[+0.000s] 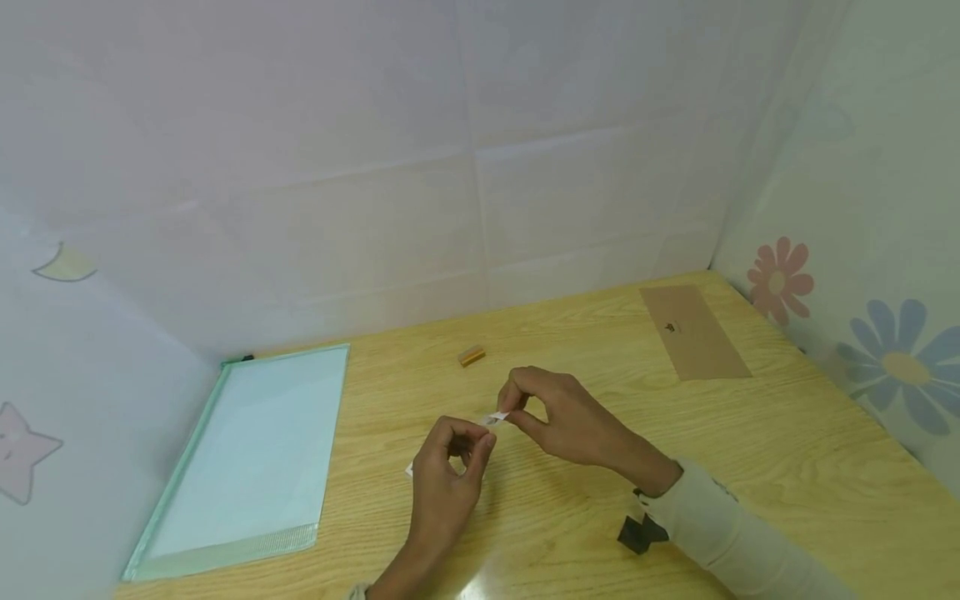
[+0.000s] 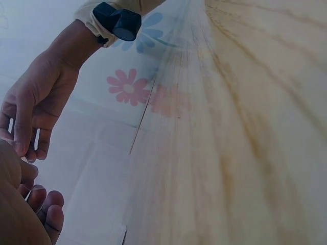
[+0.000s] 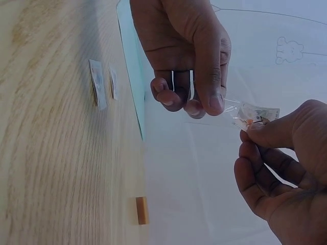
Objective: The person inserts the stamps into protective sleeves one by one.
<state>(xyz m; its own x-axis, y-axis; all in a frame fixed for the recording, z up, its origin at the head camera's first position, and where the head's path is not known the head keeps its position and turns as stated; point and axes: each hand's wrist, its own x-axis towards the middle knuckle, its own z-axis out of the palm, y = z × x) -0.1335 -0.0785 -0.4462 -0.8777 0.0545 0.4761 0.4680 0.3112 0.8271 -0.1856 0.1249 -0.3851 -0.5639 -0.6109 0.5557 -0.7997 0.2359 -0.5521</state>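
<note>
Between the two hands, above the wooden table, is a small clear plastic packet [image 3: 238, 113] with a printed paper piece in it. In the right wrist view my left hand [image 3: 191, 43] pinches the packet's clear end between thumb and fingers. At the printed end, my right hand [image 3: 294, 163] grips it with thumb and forefinger. From the head view, the left hand [image 1: 446, 479] is nearer the body and the right hand [image 1: 558, 417] is farther right. The left wrist view hides the packet behind the fingers.
Two small flat packets [image 3: 98, 84] lie on the table [image 1: 585, 517]. Behind the hands is a small orange-brown block [image 1: 472, 357]. A green-edged zip pouch [image 1: 247, 450] lies at the left, and a brown paper sheet [image 1: 693, 333] at the back right. Printed sheets wall the table.
</note>
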